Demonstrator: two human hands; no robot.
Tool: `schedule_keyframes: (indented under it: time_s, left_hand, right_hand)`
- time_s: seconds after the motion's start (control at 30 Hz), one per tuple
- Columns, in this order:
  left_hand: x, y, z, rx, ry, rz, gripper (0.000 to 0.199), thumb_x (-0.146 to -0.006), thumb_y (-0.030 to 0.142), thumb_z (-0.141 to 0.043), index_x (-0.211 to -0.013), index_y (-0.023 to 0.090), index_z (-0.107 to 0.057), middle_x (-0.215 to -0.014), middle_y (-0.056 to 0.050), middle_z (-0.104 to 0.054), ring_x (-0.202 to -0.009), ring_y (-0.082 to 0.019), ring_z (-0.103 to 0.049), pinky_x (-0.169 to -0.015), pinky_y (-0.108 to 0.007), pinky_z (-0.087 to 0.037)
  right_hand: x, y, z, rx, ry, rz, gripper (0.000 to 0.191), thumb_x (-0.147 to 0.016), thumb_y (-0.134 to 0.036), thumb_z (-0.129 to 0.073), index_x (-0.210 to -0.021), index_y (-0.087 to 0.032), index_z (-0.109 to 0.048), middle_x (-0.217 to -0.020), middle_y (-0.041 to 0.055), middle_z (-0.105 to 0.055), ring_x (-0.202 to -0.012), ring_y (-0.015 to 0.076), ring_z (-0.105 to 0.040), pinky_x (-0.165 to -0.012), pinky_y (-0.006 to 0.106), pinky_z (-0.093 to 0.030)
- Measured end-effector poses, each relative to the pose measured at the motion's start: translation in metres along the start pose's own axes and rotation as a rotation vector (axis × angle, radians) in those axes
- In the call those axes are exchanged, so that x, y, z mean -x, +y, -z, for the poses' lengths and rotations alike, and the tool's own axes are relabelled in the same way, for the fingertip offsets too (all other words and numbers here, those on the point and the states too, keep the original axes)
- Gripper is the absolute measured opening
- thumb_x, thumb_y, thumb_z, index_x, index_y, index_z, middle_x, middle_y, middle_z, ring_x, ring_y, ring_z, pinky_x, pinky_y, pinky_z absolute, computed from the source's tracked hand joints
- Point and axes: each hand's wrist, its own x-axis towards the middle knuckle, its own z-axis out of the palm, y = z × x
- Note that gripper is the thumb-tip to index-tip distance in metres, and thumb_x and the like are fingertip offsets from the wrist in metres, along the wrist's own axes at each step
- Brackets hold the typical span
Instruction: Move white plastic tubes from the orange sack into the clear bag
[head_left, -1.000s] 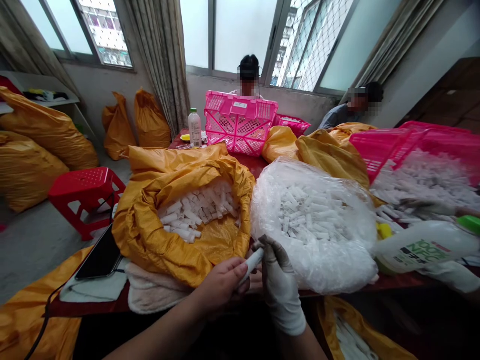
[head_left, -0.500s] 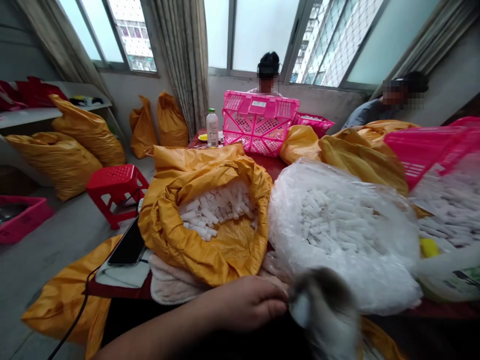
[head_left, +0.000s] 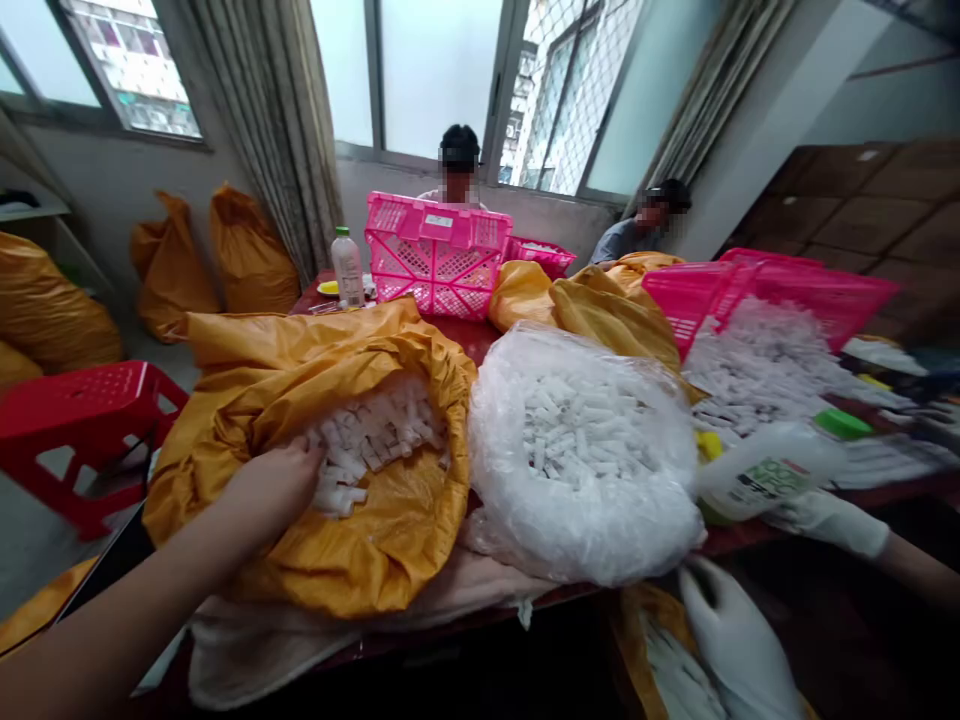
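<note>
In the head camera's view, the person's bare left hand (head_left: 274, 485) reaches out over the mouth of an orange-yellow woven sack (head_left: 390, 560). Its fingers are bunched and curled down at the near edge of a heap of short white tubes (head_left: 367, 440), touching them. I can't tell whether they have hold of any, as the fingertips are out of sight.

Ahead of that hand and to its right sits a clear plastic bag (head_left: 577, 540), also full of white tubes. A soft cream cloth (head_left: 247, 670) lies under the sack, on the near side of the hand.

The person's right hand (head_left: 731, 635), in a white latex glove, is well to the right of the left one and low down, just past the table edge. Its fingers are held close together and it appears empty. Right beneath it lies a second yellow sack (head_left: 660, 660) with white tubes inside.

Further right of the gloved hand, a co-worker's gloved hand (head_left: 829, 525) rests beside a white plastic bottle (head_left: 765, 470). Beyond the bottle, a tilted pink plastic basket (head_left: 765, 300) stands behind another pile of tubes (head_left: 757, 370).
</note>
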Motion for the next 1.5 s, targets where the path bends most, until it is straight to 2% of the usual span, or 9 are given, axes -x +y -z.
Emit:
schedule_keyframes:
  time_s: [0.13, 0.23, 0.4, 0.53, 0.63, 0.7, 0.93, 1.17, 1.5]
  left_hand:
    - [0.000, 0.028, 0.003, 0.397, 0.166, 0.023, 0.024, -0.078, 0.033, -0.044, -0.090, 0.017, -0.056, -0.090, -0.008, -0.059, -0.083, -0.024, -0.059, -0.075, -0.034, -0.047]
    - [0.001, 0.062, -0.002, 0.715, 0.132, 0.080, 0.028, -0.072, 0.035, -0.049, -0.094, 0.018, -0.055, -0.090, -0.006, -0.062, -0.082, -0.022, -0.059, -0.075, -0.034, -0.048]
    - [0.014, 0.107, -0.023, 1.258, -0.016, 0.134, 0.042, -0.072, 0.041, -0.059, -0.106, 0.017, -0.060, -0.106, -0.008, -0.065, -0.099, -0.025, -0.060, -0.090, -0.038, -0.046]
    - [0.026, 0.119, -0.033, 1.613, -0.049, 0.194, 0.055, -0.072, 0.050, -0.063, -0.115, 0.017, -0.055, -0.103, -0.008, -0.067, -0.086, -0.022, -0.064, -0.084, -0.037, -0.050]
    - [0.031, 0.121, -0.032, 1.474, 0.002, 0.138, 0.053, -0.077, 0.049, -0.059, -0.119, 0.016, -0.055, -0.103, -0.009, -0.066, -0.086, -0.022, -0.063, -0.085, -0.038, -0.049]
    - [0.033, 0.121, -0.028, 1.315, 0.034, 0.047, 0.045, -0.082, 0.044, -0.053, -0.119, 0.017, -0.057, -0.112, -0.009, -0.064, -0.099, -0.023, -0.060, -0.092, -0.037, -0.046]
    - [0.036, 0.129, -0.003, 0.910, -0.026, -0.426, 0.031, -0.088, 0.032, -0.046, -0.117, 0.024, -0.056, -0.107, -0.005, -0.064, -0.096, -0.017, -0.059, -0.087, -0.025, -0.045]
    - [0.041, 0.140, -0.015, 1.042, -0.029, -0.145, 0.035, -0.090, 0.035, -0.042, -0.118, 0.018, -0.053, -0.110, -0.009, -0.064, -0.100, -0.021, -0.059, -0.087, -0.029, -0.044]
    - [0.049, 0.148, -0.020, 1.369, -0.025, -0.050, 0.033, -0.087, 0.042, -0.048, -0.101, 0.015, -0.061, -0.088, -0.007, -0.064, -0.082, -0.017, -0.057, -0.075, -0.025, -0.043]
  right_hand:
    - [-0.063, -0.082, -0.046, -0.032, -0.197, 0.180, 0.026, -0.077, -0.034, -0.052, -0.095, -0.022, -0.067, -0.107, 0.0091, -0.067, -0.105, 0.0280, -0.057, -0.094, 0.038, -0.039]
    - [-0.094, -0.122, -0.089, -0.041, -0.202, 0.087, 0.029, -0.071, -0.031, -0.060, -0.091, -0.014, -0.070, -0.101, 0.0161, -0.067, -0.104, 0.0340, -0.055, -0.093, 0.045, -0.038]
    - [-0.091, -0.121, -0.111, -0.136, -0.093, -0.010, 0.059, -0.078, -0.044, -0.052, -0.126, -0.011, -0.053, -0.130, 0.0233, -0.048, -0.124, 0.0368, -0.036, -0.101, 0.057, -0.025]
    - [-0.067, -0.120, -0.097, -0.322, -0.269, 0.090, 0.055, -0.080, -0.044, -0.049, -0.129, -0.020, -0.050, -0.094, 0.0084, -0.063, -0.087, 0.0211, -0.060, -0.082, 0.041, -0.048]
    - [-0.033, -0.133, -0.085, -0.673, -0.483, 0.057, 0.061, -0.086, -0.053, -0.040, -0.140, -0.028, -0.030, -0.060, -0.0058, -0.049, -0.047, 0.0100, -0.047, -0.053, 0.027, -0.047]
    - [-0.012, -0.146, -0.081, -0.776, -0.609, 0.059, 0.058, -0.086, -0.054, -0.041, -0.137, -0.027, -0.037, -0.051, -0.0089, -0.038, -0.040, 0.0076, -0.038, -0.047, 0.022, -0.042]
    - [0.002, -0.170, -0.090, -0.206, -0.811, 0.547, 0.023, -0.085, -0.036, -0.050, -0.095, -0.024, -0.067, -0.089, 0.0044, -0.068, -0.082, 0.0186, -0.061, -0.077, 0.032, -0.048]
    - [0.014, -0.161, -0.113, -0.838, -0.373, 0.233, 0.036, -0.078, -0.039, -0.062, -0.111, -0.025, -0.057, -0.102, 0.0036, -0.065, -0.078, 0.0161, -0.062, -0.072, 0.033, -0.052]
    - [0.037, -0.147, -0.138, -1.148, -0.365, -0.063, 0.029, -0.063, -0.033, -0.078, -0.090, -0.026, -0.069, -0.095, 0.0005, -0.070, -0.087, 0.0161, -0.064, -0.081, 0.031, -0.053]
